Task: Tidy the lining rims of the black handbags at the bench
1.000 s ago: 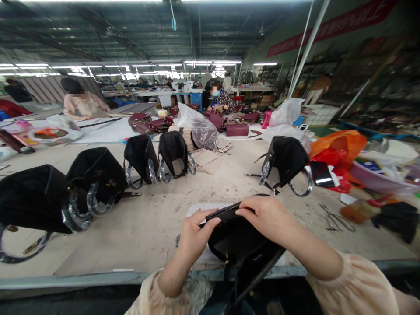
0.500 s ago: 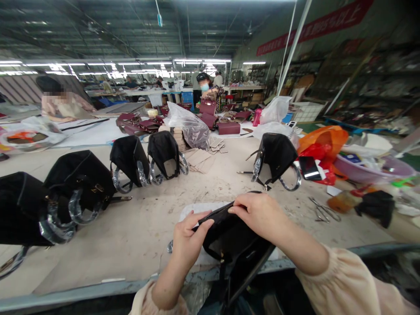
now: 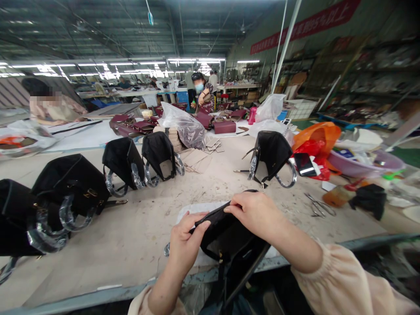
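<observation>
A black bag (image 3: pixel 229 238) leans over the table's front edge, its opening turned toward me. My left hand (image 3: pixel 190 238) pinches the left part of its rim between thumb and fingers. Farther right along the same rim, my right hand (image 3: pixel 251 214) grips the edge with thumb and bent fingers. Part of the bag hangs below the table edge, and a white sheet (image 3: pixel 188 212) lies beneath it. Another black bag (image 3: pixel 272 153), with plastic-wrapped handles, stands beyond my right hand.
Several black bags (image 3: pixel 70 183) line the left side. Scissors (image 3: pixel 318 205), a bottle (image 3: pixel 337 197) and a purple basin (image 3: pixel 370 164) are on the right. Maroon pieces (image 3: pixel 225 127) and a clear plastic bag (image 3: pixel 187 127) lie farther back. A masked person (image 3: pixel 205 94) stands behind them.
The view has shifted slightly, moving the table items a little leftward. Both hands keep their hold on the bag's rim. The masked person in the back has changed arm position.
</observation>
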The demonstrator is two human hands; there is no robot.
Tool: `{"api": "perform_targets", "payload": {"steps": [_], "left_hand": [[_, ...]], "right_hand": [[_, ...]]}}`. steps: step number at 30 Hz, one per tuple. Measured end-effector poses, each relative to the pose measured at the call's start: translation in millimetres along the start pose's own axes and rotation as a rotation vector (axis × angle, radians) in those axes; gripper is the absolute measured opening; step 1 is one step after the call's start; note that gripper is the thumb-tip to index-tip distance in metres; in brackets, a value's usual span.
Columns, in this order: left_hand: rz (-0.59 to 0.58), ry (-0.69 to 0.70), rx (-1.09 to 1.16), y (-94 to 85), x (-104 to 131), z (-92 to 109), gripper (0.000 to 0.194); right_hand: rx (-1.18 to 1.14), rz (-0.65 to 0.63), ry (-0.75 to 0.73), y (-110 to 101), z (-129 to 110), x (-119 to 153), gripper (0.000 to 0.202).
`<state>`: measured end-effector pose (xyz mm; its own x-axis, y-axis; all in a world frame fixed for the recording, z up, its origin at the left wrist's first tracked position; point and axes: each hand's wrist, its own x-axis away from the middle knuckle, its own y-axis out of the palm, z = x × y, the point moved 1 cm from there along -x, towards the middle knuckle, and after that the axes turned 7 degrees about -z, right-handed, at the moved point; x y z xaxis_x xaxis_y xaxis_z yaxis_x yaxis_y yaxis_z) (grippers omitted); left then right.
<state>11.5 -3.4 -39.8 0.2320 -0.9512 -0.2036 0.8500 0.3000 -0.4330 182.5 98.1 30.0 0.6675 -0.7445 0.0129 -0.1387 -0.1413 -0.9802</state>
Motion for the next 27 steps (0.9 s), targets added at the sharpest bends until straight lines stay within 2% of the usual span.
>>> {"api": "perform_targets", "payload": {"steps": [4,9,12,15,27], "left_hand": [[-0.034,0.013,-0.025,-0.2,0.6,3.6,0.017],[0.002,0.018,-0.093,-0.1,-2.1,9.2,0.021],[-0.045,0.073,-0.087,0.8,-5.6,10.3,0.025],[-0.079,0.105,-0.087,1.7,-8.2,9.6,0.017],[0.036,0.095,-0.063,7.4,-8.2,7.1,0.012]], "right_hand": [[0.013,-0.004,-0.003,-0.4,-0.3,0.4,0.023],[0.014,0.016,-0.007,1.0,3.6,0.9,0.022],[0.006,0.031,-0.012,2.1,6.8,0.9,0.022],[-0.008,0.033,-0.015,1.9,8.1,0.8,0.022],[-0.044,0.029,-0.01,0.7,8.2,0.6,0.022]]}}
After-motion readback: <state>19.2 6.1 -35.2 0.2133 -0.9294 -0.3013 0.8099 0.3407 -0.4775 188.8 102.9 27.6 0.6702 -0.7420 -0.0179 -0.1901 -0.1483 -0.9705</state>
